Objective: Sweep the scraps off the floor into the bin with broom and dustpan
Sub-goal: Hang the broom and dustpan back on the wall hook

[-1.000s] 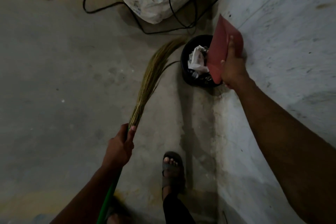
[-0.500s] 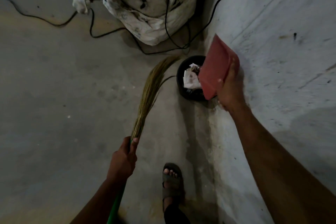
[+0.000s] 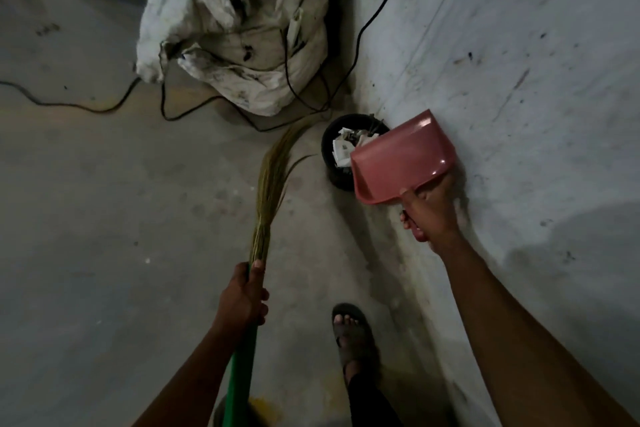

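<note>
Dustpan (image 3: 401,158) is hovering over the bin (image 3: 337,149), gripped by the right hand (image 3: 427,215).
Left hand (image 3: 242,298) is clutching the broom (image 3: 268,191); tipping steeply should be dropping scraps inside.

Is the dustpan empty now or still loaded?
Empty: the dustpan, gripped by the right hand, shows a bare pink tray beside the bin.

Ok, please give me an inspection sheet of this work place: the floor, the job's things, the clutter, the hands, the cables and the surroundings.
Surface: grey concrete floor, stained, with small pale specks.
Job's things: pink dustpan held over the black bin, pan looks empty; bin holds crumpled paper; broom bristles point toward the bin.
Clutter: dirty white sack behind the bin.
Hands: left hand grips the broom's green handle; right hand grips the dustpan handle.
Cables: black cables across floor, sack and wall.
Surroundings: marked white wall on the right; sandalled foot below.
</note>
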A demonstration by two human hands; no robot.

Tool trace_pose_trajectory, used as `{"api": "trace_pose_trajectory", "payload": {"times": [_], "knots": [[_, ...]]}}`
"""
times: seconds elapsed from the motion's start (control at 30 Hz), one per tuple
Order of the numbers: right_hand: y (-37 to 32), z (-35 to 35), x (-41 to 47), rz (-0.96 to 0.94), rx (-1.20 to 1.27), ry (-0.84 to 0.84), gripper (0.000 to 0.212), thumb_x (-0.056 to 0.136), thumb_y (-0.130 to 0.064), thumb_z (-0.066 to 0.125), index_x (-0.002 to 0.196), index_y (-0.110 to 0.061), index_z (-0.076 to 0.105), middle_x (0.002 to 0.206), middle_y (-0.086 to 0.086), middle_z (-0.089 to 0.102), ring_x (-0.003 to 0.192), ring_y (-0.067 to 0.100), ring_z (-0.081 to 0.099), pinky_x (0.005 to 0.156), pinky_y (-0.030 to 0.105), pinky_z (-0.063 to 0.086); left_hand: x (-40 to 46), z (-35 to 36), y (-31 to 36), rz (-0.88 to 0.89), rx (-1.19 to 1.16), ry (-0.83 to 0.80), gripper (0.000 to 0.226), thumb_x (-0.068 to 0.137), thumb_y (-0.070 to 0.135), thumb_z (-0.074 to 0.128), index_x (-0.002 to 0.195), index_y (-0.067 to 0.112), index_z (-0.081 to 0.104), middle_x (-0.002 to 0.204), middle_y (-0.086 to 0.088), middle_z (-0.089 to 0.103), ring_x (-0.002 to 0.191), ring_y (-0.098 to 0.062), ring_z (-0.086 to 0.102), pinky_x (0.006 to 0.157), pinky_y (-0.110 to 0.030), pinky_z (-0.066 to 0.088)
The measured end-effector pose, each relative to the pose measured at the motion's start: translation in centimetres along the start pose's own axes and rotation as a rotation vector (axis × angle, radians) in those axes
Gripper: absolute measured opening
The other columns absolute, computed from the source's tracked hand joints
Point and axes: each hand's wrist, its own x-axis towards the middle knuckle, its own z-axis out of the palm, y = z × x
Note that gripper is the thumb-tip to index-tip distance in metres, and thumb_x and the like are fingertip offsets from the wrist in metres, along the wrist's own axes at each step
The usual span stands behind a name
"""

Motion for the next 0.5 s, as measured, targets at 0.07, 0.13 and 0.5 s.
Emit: {"api": "trace_pose_trajectory", "payload": {"times": [0.07, 0.13, 0.5], "knots": [[0.1, -0.3, -3.0, 0.011, 0.025, -0.015, 0.088, 0.094, -0.018, 0.069, 0.155, -0.045, 0.012, 0.096, 0.02, 0.073, 0.054, 0.029, 0.07, 0.052, 0.041, 0.057, -1.8, -1.4, 0.0, 0.012, -0.029, -0.042, 0.035, 0.11, 0.053, 0.043, 0.126, 0.023, 0.053, 0.089, -0.017, 0.066, 0.048, -0.013, 0.059, 0.045, -0.029, 0.051], [0.2, -0.6, -6.2, 0.013, 0.062, -0.044, 0.091, 0.095, -0.017, 0.071, 0.154, -0.049, 0.01, 0.099, 0.015, 0.075, 0.059, 0.03, 0.073, 0.052, 0.037, 0.057, -3.5, -2.8, 0.1, 0.024, -0.052, -0.075, 0.032, 0.111, 0.05, 0.043, 0.127, 0.023, 0.049, 0.089, -0.017, 0.064, 0.05, -0.014, 0.058, 0.046, -0.03, 0.052], [-1.8, -5.6, -23.0, 0.063, 0.184, -0.018, 0.096, 0.095, -0.008, 0.067, 0.156, -0.048, 0.005, 0.087, 0.009, 0.077, 0.066, 0.033, 0.077, 0.055, 0.039, 0.06, -11.8, -8.7, 1.9, -0.017, 0.005, -0.118, 0.029, 0.113, 0.029, 0.048, 0.126, 0.049, 0.033, 0.099, -0.029, 0.067, 0.053, -0.026, 0.064, 0.054, -0.04, 0.056]]}}
